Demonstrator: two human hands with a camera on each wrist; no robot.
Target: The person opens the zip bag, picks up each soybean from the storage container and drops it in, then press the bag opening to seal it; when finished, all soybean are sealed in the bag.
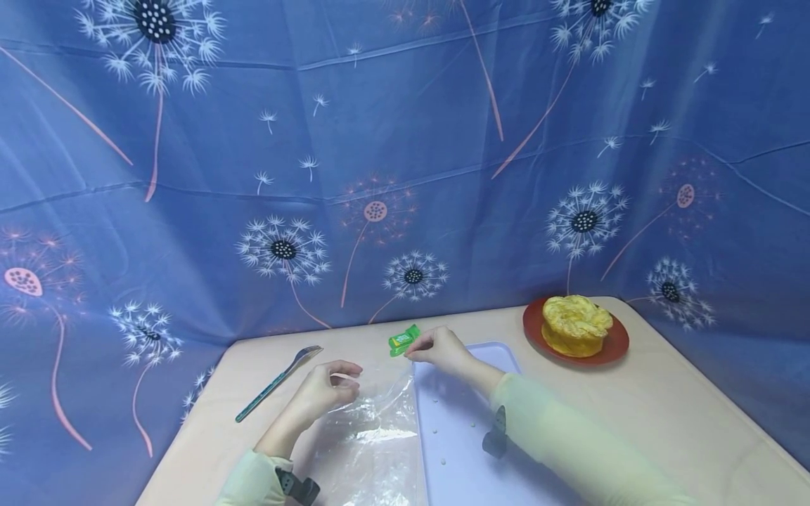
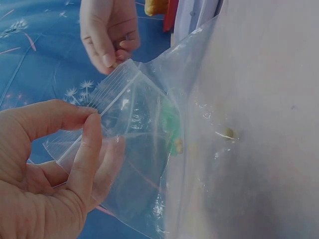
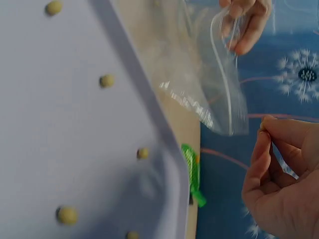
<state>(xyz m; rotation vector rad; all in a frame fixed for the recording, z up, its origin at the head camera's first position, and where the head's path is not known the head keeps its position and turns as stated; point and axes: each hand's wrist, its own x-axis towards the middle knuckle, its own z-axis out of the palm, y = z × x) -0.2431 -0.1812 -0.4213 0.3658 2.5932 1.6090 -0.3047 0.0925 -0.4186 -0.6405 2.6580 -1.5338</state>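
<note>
A clear zip bag (image 1: 386, 436) lies over the table with its mouth lifted. My left hand (image 1: 319, 390) pinches the mouth's edge between thumb and finger, clearest in the left wrist view, where one soybean (image 2: 229, 133) shows through the plastic. Over the far end of the lilac tray (image 1: 452, 450) is my right hand (image 1: 443, 349), its thumb and fingertip pressed together. A tiny yellowish soybean seems to sit in that pinch, mostly hidden, just beside the bag's corner. More soybeans (image 3: 106, 80) lie scattered on the tray.
Behind the bag lies a green packet (image 1: 402, 341). A fork (image 1: 278, 384) with a teal handle rests at the left. At the back right, a red plate (image 1: 534, 329) carries a round yellow bread (image 1: 574, 327). A blue dandelion-print curtain (image 1: 405, 140) hangs behind the table.
</note>
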